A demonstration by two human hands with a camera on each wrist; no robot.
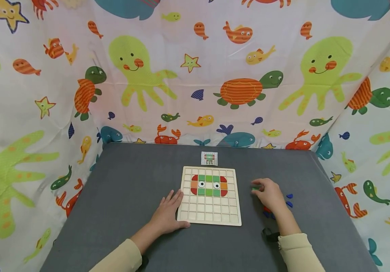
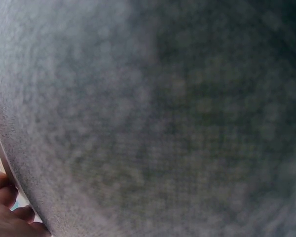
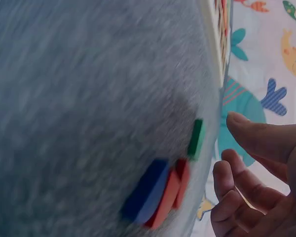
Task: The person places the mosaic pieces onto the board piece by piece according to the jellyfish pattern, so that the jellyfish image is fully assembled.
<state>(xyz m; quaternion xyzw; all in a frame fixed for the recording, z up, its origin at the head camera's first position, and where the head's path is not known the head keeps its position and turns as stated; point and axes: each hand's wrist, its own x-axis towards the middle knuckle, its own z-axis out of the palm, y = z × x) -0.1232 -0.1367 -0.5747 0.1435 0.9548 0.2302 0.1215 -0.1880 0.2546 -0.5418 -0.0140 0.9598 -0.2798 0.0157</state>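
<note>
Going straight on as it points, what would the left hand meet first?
Likely the wooden grid board: the left hand seems to touch its left edge, though depth is unclear.

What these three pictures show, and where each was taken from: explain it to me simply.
You are seeing a person's two bare hands, not a machine. The wide picture is taken from the person's head; the other two are taken from the wrists, one each. On the grey table lie a gridded board partly filled with coloured pieces, a small picture card, and loose blue pieces and red pieces. The left hand rests at the board's edge; the right hand is beside a green piece, apparently holding nothing.
</note>
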